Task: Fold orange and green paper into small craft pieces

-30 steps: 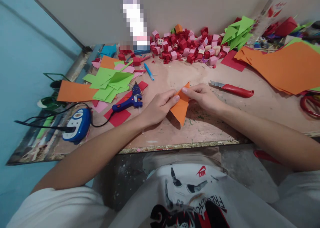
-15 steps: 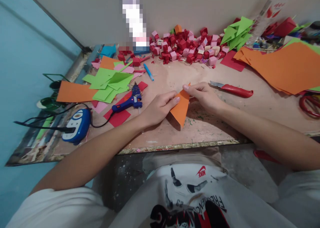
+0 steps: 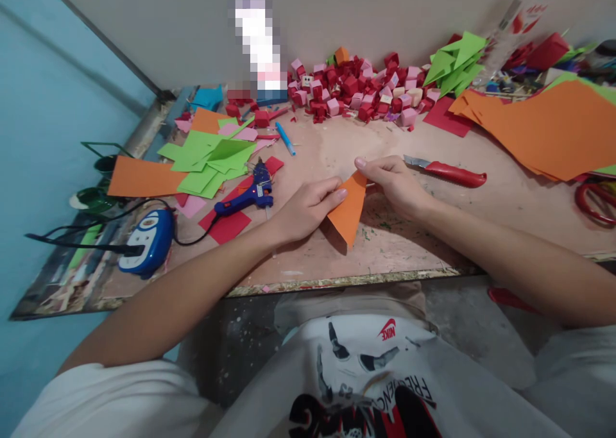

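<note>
Between my two hands, above the table, is a folded sheet of orange paper (image 3: 350, 210), its lower corner pointing down toward the table's front edge. My left hand (image 3: 308, 207) is closed on the paper's left side, thumb on top. At the upper right corner, my right hand (image 3: 392, 180) pinches the paper between thumb and fingers; its lower fingers are partly hidden behind it. A red-handled knife (image 3: 455, 172) lies just beyond my right hand. To the left of my left hand rests a blue glue gun (image 3: 250, 194).
Small red and pink paper cubes (image 3: 356, 88) are heaped along the wall. Green paper pieces (image 3: 212, 159) lie at left, near a blue power socket (image 3: 148, 240) with cables. Orange sheets (image 3: 553, 133) and red-handled scissors (image 3: 594, 204) are at right. A blue pen (image 3: 285, 139) lies mid-table.
My right thumb and fingers have shifted slightly along the paper's top corner, which is now more covered. My left hand keeps its hold, almost unmoved.
</note>
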`<action>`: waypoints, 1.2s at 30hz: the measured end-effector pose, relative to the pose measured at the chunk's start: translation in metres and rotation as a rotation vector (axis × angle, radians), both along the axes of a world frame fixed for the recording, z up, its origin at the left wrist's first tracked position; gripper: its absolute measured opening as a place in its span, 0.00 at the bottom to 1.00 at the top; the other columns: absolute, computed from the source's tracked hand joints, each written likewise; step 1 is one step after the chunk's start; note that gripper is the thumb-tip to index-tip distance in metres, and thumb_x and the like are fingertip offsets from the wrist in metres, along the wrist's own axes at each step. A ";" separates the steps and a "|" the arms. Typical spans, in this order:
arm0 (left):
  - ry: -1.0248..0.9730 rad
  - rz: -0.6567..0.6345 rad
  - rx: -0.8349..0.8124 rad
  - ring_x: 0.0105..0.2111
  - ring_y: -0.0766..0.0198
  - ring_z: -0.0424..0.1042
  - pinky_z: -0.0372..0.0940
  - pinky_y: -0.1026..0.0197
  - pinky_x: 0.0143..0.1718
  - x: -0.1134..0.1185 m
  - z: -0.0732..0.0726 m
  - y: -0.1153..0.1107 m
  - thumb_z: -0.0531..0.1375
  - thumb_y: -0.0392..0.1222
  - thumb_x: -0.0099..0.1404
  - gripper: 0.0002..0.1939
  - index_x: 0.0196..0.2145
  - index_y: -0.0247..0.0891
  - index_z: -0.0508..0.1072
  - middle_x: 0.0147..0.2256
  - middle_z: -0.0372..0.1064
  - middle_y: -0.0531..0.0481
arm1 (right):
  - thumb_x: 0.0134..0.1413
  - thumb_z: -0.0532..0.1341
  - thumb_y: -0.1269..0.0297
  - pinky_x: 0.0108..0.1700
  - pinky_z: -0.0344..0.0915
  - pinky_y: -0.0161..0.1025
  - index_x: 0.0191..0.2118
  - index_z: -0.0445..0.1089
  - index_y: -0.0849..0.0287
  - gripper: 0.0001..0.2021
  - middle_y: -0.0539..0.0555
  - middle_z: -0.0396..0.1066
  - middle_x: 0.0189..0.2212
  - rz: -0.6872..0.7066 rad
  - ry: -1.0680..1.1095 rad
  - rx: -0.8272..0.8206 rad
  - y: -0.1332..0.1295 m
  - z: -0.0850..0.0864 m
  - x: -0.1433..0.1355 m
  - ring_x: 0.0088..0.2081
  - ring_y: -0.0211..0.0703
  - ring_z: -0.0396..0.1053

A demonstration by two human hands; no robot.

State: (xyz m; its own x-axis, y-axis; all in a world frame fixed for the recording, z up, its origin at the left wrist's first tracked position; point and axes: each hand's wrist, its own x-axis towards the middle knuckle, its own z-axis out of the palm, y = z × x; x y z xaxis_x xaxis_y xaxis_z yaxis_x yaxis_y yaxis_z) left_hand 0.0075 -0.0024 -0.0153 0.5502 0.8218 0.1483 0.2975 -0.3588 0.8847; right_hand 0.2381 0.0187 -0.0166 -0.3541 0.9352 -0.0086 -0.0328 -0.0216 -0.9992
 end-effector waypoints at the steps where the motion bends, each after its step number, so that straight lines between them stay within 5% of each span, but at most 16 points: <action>1: -0.001 -0.006 -0.003 0.32 0.61 0.63 0.58 0.56 0.37 0.000 0.000 0.000 0.57 0.55 0.83 0.21 0.33 0.42 0.66 0.31 0.63 0.54 | 0.62 0.75 0.28 0.40 0.74 0.43 0.29 0.79 0.58 0.34 0.59 0.82 0.34 -0.002 0.005 -0.004 0.000 0.000 0.000 0.36 0.47 0.77; 11: -0.010 0.045 0.038 0.32 0.61 0.62 0.59 0.56 0.38 0.001 0.001 0.000 0.57 0.53 0.83 0.20 0.34 0.42 0.66 0.30 0.63 0.54 | 0.63 0.73 0.25 0.38 0.73 0.42 0.30 0.79 0.58 0.35 0.59 0.81 0.33 0.034 0.009 -0.036 0.000 0.002 -0.001 0.34 0.46 0.75; 18: -0.067 0.225 0.105 0.30 0.62 0.59 0.58 0.56 0.34 0.000 0.000 0.002 0.58 0.51 0.84 0.20 0.33 0.43 0.63 0.30 0.59 0.55 | 0.59 0.78 0.28 0.37 0.73 0.41 0.28 0.79 0.58 0.33 0.55 0.78 0.29 0.281 -0.092 -0.090 -0.007 0.006 -0.003 0.31 0.42 0.73; 36: -0.129 0.291 0.090 0.31 0.61 0.60 0.54 0.56 0.32 -0.003 -0.006 0.003 0.58 0.57 0.85 0.23 0.34 0.43 0.62 0.30 0.57 0.54 | 0.59 0.80 0.36 0.34 0.67 0.37 0.30 0.83 0.58 0.27 0.52 0.78 0.29 0.317 -0.091 -0.074 -0.011 0.012 -0.004 0.29 0.39 0.69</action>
State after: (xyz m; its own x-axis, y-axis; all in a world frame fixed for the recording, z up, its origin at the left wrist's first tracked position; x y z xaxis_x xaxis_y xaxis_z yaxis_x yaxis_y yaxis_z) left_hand 0.0041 0.0007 -0.0211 0.2658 0.9223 0.2803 0.2867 -0.3533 0.8905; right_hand 0.2343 0.0080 -0.0047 -0.6221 0.7741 -0.1173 0.0767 -0.0889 -0.9931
